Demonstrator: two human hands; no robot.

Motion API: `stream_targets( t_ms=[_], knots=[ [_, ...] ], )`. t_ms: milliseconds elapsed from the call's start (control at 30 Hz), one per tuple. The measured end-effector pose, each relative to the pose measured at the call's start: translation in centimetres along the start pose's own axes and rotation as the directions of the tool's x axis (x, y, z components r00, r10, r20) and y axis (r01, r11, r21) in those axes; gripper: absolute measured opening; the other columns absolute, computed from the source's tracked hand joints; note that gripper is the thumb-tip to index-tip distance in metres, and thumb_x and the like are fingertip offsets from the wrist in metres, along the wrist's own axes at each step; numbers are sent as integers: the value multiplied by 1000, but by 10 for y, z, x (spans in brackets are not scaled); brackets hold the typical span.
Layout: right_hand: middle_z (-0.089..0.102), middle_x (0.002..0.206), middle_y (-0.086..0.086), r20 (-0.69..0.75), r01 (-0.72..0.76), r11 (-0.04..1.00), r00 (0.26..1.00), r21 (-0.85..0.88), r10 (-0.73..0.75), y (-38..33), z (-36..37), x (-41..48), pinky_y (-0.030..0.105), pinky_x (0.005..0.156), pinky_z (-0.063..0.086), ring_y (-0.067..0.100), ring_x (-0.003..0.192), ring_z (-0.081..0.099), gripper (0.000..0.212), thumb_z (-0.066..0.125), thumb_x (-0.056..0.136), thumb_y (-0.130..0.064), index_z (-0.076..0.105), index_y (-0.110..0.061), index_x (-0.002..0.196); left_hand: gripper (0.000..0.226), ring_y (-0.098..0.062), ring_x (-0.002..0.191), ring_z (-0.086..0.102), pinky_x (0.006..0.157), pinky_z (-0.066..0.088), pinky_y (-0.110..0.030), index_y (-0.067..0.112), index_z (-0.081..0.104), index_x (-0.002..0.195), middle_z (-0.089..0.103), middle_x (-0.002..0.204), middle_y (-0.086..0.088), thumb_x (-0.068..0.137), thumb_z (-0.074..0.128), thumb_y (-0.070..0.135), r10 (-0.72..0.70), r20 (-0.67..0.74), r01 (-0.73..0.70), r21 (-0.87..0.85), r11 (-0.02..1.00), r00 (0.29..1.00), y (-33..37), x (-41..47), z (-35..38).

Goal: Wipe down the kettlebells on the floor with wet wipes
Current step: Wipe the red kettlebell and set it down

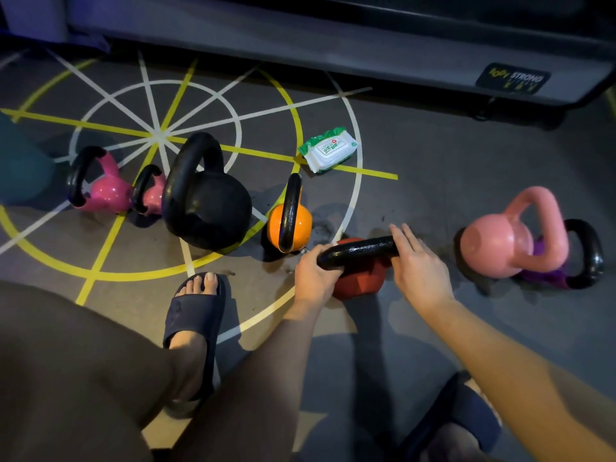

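The left hand is squeezing the red kettlebell handle, the right hand is lying flat, so it might tip onto the toes.

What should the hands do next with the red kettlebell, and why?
Probably lift the right hand off the handle and reach for the wipe pack beyond the orange kettlebell. The left hand grips the red kettlebell by that handle, but no wipe shows in either hand, unless one is hidden under a palm.

Wipes pack on floor behind kettlebell row.
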State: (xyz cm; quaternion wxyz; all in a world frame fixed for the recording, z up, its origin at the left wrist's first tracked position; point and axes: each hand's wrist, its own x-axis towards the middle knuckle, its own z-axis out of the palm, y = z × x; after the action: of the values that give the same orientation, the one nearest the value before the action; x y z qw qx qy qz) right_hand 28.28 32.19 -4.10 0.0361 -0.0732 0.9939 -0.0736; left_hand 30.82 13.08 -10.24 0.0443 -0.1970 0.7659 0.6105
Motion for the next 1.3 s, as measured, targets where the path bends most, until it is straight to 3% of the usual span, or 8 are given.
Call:
stream_targets(
  t_ms=[200,333,500,733,933,1033,1133,1300],
  knots=[
    [43,155,11,50,-4,1000,999,-27,5,1,-6,2,45,103,47,38,130,54,57,58,97,-17,40,-18,151,55,-13,103,71,96,54,-29,15,74,117,76,108,2,63,84,8,131,460,-205,115,972,878,5,32,-34],
    [37,159,8,103,-27,1000,994,-15,29,-4,-13,0,40,105,44,33,134,51,56,53,100,-19,36,-23,153,29,-14,90,68,78,46,-11,23,69,91,72,87,8,69,82,11,29,243,-72,169,983,970,19,4,-20],
    [47,150,10,125,-10,997,992,-74,19,-9,-21,2,38,97,46,32,127,55,52,52,97,-13,41,-18,147,22,-26,99,67,84,51,-35,33,58,98,71,95,2,85,75,29,-18,-153,65,310,949,988,23,-25,0],
    [58,129,3,139,32,989,990,-142,-12,-12,-30,3,36,85,47,29,112,61,44,52,93,-11,47,-17,136,38,-29,98,69,81,50,-38,32,54,116,72,99,1,87,65,54,164,152,-222,739,636,975,37,-13,-32],
    [41,154,4,276,138,972,958,-190,-81,-19,-40,23,34,114,30,25,135,47,52,57,91,-19,45,-18,142,20,-34,102,67,82,52,-41,22,54,109,70,102,-6,99,53,39,106,267,-286,854,434,958,40,-16,-78],
    [19,166,0,386,247,960,905,-130,-180,-25,-46,37,38,123,16,19,149,27,81,70,87,-36,28,-24,156,21,-28,94,66,75,53,-41,28,55,116,70,93,-2,101,48,42,127,84,-144,786,601,988,24,-25,-102],
    [23,165,-4,415,315,948,868,-39,-271,-39,-46,49,41,121,23,23,145,35,97,78,75,-58,32,-28,154,15,-28,87,66,71,53,-41,29,52,113,65,82,2,102,48,38,143,91,-166,681,713,986,26,-32,-94],
    [57,110,-8,428,384,923,835,-2,-347,-56,-36,57,37,79,51,20,106,60,65,72,67,-74,58,-29,112,46,-31,81,64,64,46,-38,34,33,139,56,82,2,98,51,20,3,-75,32,456,889,997,35,-38,-66]
  ],
)
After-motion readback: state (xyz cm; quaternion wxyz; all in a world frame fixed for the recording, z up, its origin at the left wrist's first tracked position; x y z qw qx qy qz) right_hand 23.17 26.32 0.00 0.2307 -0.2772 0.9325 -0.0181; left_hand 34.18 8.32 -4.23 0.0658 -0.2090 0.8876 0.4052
